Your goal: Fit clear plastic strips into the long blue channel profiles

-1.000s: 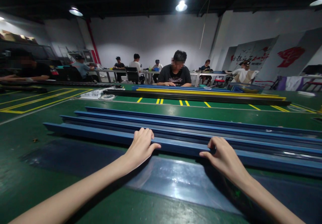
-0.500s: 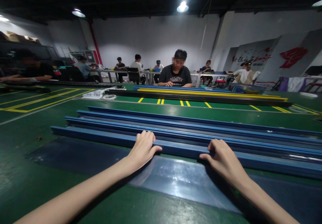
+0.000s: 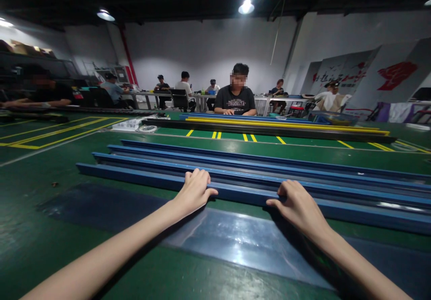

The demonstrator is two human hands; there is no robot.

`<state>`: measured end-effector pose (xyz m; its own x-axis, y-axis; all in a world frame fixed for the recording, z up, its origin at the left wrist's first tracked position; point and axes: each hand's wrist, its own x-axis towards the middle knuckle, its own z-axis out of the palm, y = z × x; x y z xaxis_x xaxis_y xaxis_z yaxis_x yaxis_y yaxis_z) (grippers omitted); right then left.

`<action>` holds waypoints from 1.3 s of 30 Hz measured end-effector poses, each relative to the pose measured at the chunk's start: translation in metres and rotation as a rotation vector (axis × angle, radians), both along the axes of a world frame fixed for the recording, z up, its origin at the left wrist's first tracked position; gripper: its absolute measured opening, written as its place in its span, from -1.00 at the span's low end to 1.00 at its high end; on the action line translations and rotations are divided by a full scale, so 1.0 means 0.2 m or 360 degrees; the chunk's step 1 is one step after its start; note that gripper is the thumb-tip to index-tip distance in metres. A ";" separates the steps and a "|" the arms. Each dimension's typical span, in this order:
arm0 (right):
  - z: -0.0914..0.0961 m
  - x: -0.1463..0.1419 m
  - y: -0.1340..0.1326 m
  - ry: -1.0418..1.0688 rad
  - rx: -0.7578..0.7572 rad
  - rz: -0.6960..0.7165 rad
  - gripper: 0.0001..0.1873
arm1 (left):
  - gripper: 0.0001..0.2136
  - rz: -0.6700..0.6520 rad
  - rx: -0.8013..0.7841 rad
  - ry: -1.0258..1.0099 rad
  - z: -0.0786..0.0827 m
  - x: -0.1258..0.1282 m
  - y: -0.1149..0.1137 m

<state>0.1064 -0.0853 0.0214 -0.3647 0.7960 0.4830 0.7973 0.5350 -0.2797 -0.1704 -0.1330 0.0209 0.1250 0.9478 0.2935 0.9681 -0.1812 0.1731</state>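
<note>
A long blue rail [image 3: 134, 178] lies across the green table [image 3: 40, 219] right in front of me, nearest of several parallel blue rails [image 3: 235, 158]. My left hand [image 3: 194, 192] has its fingers curled over the top edge of this near rail, thumb on the near face. Further right, my right hand [image 3: 296, 205] grips the same rail in the same way. Under my forearms lies a glossy clear sheet [image 3: 229, 237] on the table.
A person in a dark shirt [image 3: 235, 98] sits across the table behind a stack of blue, yellow and black rails [image 3: 286, 127]. More people sit at tables further back and at the far left [image 3: 40, 95]. Yellow lines [image 3: 57, 134] mark the table top.
Both hands stay closed on the near rail. The rail and my hands have shifted slightly right and up in view as my head moved.
</note>
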 end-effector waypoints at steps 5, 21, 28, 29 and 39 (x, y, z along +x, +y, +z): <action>0.00 -0.06 0.03 -0.0061 -0.0020 -0.0013 -0.70 | -0.79 0.0023 0.0019 0.0009 -0.02 -0.05 0.04; 0.03 -0.17 -0.05 -0.0083 -0.0090 0.0076 -0.72 | -0.81 0.0251 -0.0147 0.0085 0.04 -0.11 -0.09; 0.04 -0.34 -0.07 -0.0151 -0.0066 0.0123 -0.77 | -0.79 0.0290 -0.0075 0.0245 0.05 -0.29 -0.11; 0.04 -0.37 -0.08 -0.0164 -0.0055 0.0128 -0.78 | -0.79 0.0285 -0.0066 0.0277 0.06 -0.32 -0.12; 0.13 -0.25 -0.06 -0.0305 -0.0194 0.0287 -0.90 | -0.85 0.0434 0.0033 0.0627 0.12 -0.59 -0.25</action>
<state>0.0556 -0.0965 0.0473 -0.5812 0.7579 0.2964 0.7368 0.6447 -0.2038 -0.2887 -0.1828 0.0452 -0.0216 0.9560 0.2926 0.9720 0.0886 -0.2178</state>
